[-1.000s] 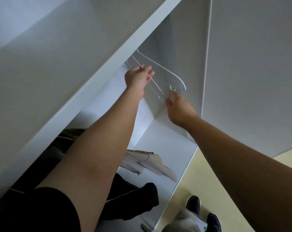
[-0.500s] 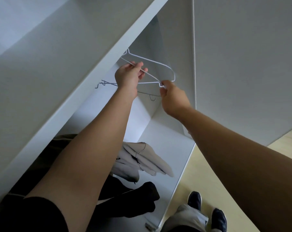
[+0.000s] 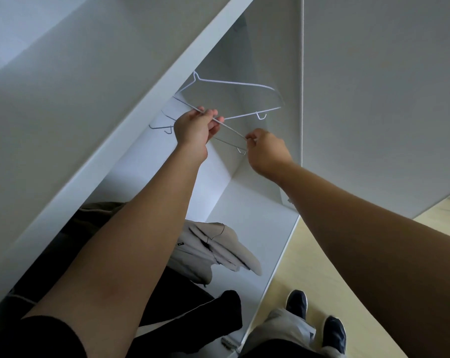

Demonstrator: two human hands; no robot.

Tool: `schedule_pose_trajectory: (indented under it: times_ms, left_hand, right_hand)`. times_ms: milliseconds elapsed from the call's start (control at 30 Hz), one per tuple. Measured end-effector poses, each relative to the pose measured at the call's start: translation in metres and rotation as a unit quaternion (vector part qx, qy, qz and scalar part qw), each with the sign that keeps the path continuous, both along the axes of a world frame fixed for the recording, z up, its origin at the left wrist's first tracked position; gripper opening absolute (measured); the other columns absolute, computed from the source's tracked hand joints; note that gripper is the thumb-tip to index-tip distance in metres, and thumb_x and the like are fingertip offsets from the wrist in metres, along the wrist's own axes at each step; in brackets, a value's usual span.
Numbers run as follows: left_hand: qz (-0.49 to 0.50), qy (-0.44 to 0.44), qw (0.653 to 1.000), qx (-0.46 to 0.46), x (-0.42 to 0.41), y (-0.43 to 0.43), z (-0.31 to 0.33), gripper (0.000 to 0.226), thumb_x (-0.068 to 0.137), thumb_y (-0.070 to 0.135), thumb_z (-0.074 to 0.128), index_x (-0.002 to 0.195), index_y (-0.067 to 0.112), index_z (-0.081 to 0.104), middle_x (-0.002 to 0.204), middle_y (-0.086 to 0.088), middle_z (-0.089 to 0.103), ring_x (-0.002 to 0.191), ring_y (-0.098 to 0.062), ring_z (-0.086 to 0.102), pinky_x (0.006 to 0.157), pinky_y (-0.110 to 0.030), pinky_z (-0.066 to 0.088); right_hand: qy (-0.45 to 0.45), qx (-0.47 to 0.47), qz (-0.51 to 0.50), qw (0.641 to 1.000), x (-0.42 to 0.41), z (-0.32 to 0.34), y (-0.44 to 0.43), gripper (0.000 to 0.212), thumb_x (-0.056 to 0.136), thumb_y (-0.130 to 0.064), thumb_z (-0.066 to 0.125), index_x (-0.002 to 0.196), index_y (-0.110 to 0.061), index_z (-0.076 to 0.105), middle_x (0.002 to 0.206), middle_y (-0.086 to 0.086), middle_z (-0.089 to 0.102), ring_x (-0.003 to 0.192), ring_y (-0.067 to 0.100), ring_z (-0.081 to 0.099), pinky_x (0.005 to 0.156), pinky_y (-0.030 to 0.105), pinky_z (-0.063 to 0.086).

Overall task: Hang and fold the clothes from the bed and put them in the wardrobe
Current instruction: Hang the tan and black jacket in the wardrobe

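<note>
While the left hand (image 3: 194,127) grips a hanger (image 3: 231,129) inside the wardrobe (image 3: 247,202), the right hand (image 3: 268,153) pinches the hanger's end.

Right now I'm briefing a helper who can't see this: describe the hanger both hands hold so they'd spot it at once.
In the open white wardrobe, high above the beige garment, hang wire hangers. Yours is the slanted hanger stretched between both hands: left hand grips it, right hand pinches its end, just beneath the upper white hanger.
</note>
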State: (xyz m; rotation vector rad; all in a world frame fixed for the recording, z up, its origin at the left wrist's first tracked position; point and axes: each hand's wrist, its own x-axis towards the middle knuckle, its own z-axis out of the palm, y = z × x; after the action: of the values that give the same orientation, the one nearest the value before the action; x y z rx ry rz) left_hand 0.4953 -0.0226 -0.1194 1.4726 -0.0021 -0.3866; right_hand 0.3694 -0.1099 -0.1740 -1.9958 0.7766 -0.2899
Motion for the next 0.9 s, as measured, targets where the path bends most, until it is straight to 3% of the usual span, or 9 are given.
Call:
schedule_pose_trajectory:
  times_ms: [233,367,467,600,667,733,800,900]
  left_hand:
    - [0.033,0.015,0.999,0.025,0.008,0.009,-0.002,0.02,0.094,0.001,0.066,0.112,0.006,0.061,0.094,-0.013,0.077,0.071,-0.019,0.076,0.067,-0.025,0.061]
    - [0.029,0.029,0.999,0.021,0.008,0.012,-0.005,0.018,0.092,-0.001,0.068,0.109,0.004,0.064,0.088,-0.012,0.078,0.073,-0.025,0.077,0.068,-0.032,0.063]
    - [0.023,0.046,0.999,0.003,0.009,0.014,-0.006,0.026,0.089,-0.005,0.07,0.114,-0.001,0.064,0.095,-0.02,0.076,0.071,-0.028,0.075,0.066,-0.032,0.062]
    - [0.031,0.055,0.998,0.012,0.01,0.016,-0.008,0.029,0.085,-0.007,0.074,0.112,0.0,0.066,0.093,-0.021,0.076,0.073,-0.03,0.073,0.066,-0.033,0.061]
    - [0.033,0.049,0.998,0.021,0.013,0.017,-0.007,0.028,0.084,-0.007,0.074,0.109,0.0,0.066,0.092,-0.021,0.075,0.071,-0.031,0.072,0.066,-0.034,0.061]
    - [0.041,0.041,0.998,0.026,0.017,0.019,-0.007,0.027,0.083,-0.009,0.074,0.107,0.0,0.066,0.091,-0.022,0.074,0.07,-0.032,0.071,0.068,-0.037,0.062]
    - [0.049,0.037,0.998,0.033,0.019,0.022,-0.007,0.027,0.082,-0.009,0.074,0.107,0.0,0.067,0.091,-0.023,0.073,0.069,-0.032,0.07,0.072,-0.04,0.063]
    - [0.063,0.024,0.995,0.066,0.017,0.029,-0.008,0.025,0.081,-0.009,0.075,0.103,0.001,0.068,0.095,-0.024,0.073,0.066,-0.031,0.068,0.067,-0.037,0.062]
  right_hand:
    - [-0.012,0.001,-0.024,1.0,0.033,0.013,-0.014,0.038,0.096,-0.022,0.043,0.128,-0.02,0.061,0.132,0.014,0.059,0.12,0.034,0.055,0.096,0.032,0.043]
    - [-0.007,-0.095,-0.026,0.995,0.059,0.018,-0.022,0.041,0.093,-0.013,0.046,0.133,-0.016,0.053,0.137,0.014,0.048,0.128,0.035,0.044,0.102,0.041,0.041]
    - [0.014,-0.179,0.001,0.984,0.082,0.023,-0.034,0.057,0.089,-0.01,0.049,0.144,-0.014,0.039,0.148,0.014,0.039,0.136,0.035,0.036,0.108,0.047,0.037]
    - [0.099,-0.262,0.08,0.957,0.114,0.017,-0.056,0.084,0.09,-0.01,0.05,0.161,-0.016,0.006,0.169,0.009,0.007,0.152,0.034,0.014,0.12,0.05,0.023]
    - [0.124,-0.322,0.082,0.935,0.127,0.014,-0.065,0.081,0.091,-0.015,0.052,0.161,-0.015,0.011,0.165,0.013,0.022,0.147,0.036,0.023,0.116,0.049,0.026]
    - [0.113,-0.381,0.065,0.915,0.135,0.013,-0.066,0.059,0.093,-0.018,0.051,0.15,-0.013,0.037,0.145,0.016,0.049,0.133,0.037,0.037,0.106,0.047,0.033]
    - [0.084,-0.411,0.061,0.906,0.14,0.013,-0.062,0.035,0.096,-0.017,0.047,0.129,-0.013,0.058,0.129,0.015,0.061,0.124,0.037,0.041,0.098,0.046,0.034]
    - [0.028,-0.301,0.067,0.951,0.139,0.015,-0.053,0.03,0.092,-0.005,0.039,0.108,-0.02,0.06,0.11,0.013,0.066,0.112,0.036,0.051,0.094,0.045,0.035]
